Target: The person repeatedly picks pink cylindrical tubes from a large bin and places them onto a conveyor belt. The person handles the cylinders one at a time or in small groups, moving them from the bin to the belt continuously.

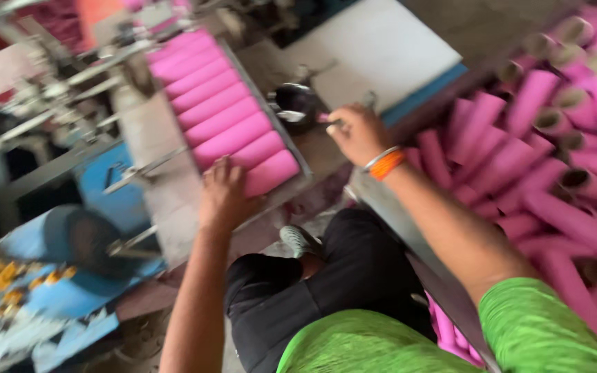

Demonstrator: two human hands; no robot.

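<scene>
**Asha:** Head camera looks down at two bare hands. Where is the left hand (224, 190)?

**Ben:** It sits in the middle of the frame. Its fingers are spread apart and lie flat on the nearest pink cardboard tube (271, 173) at the low end of a sloped grey metal tray (297, 153). It presses on the tube but does not wrap around it.

**Asha:** How do the tubes lie on that tray?

**Ben:** They lie side by side in a row that climbs to the upper left of the frame. Each tube's long side runs across the tray, from lower left to upper right. So the tube lies crosswise under the person's fingertips.

**Asha:** And the right hand (358, 132)?

**Ben:** It is up and to the right of the left one, well apart from the tray's tubes. Its fingers are curled together around something small and thin. The picture is too blurry to tell what. A round black part (297, 103) is just left of it. An orange and silver bangle (385, 163) is on that wrist.

**Asha:** Which hand is nearer the tray?

**Ben:** The left one. It is touching a tube there. The right arm crosses a grey metal edge (409, 231), and a big heap of loose pink tubes (519, 159) fills the right of the frame.

**Asha:** Anything else?

**Ben:** A blue machine (98, 242) is at the lower left. A white board (381, 48) is at the top.
</scene>
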